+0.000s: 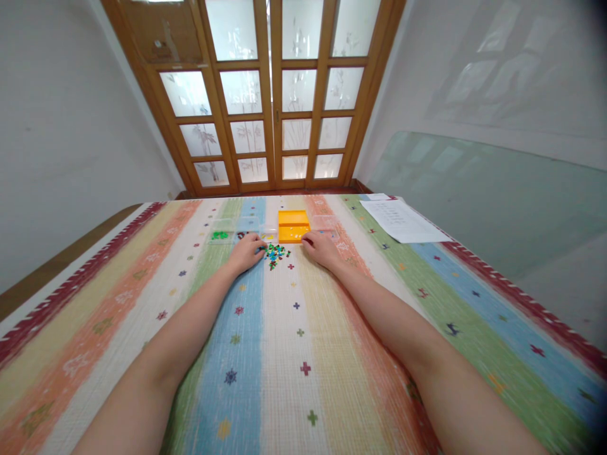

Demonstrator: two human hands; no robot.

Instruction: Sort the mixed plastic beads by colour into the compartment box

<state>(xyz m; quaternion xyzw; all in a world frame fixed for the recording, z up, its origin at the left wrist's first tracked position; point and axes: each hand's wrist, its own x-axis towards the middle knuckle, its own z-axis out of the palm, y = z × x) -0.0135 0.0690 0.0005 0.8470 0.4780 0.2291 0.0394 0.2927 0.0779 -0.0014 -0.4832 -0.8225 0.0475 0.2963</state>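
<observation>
A small pile of tiny mixed-colour pieces (275, 254), green, blue, red and dark, lies on the striped cloth. At its left edge is my left hand (246, 254), fingers curled inward; whatever they pinch is too small to make out. My right hand (321, 248) rests by the front right corner of an open yellow box (294, 218), its fingers bent together, and their content is hidden. Pale bits lie in the box's front part. Left of it, clear open boxes hold green pieces (219, 235), dark reddish pieces (243, 235) and yellow pieces (268, 237).
Another clear box (331, 231), partly behind my right hand, holds a few blue and red bits. White printed sheets (403, 220) lie at the table's far right. Beyond the far edge stand wooden doors with glass panes (249, 134). Walls flank the table.
</observation>
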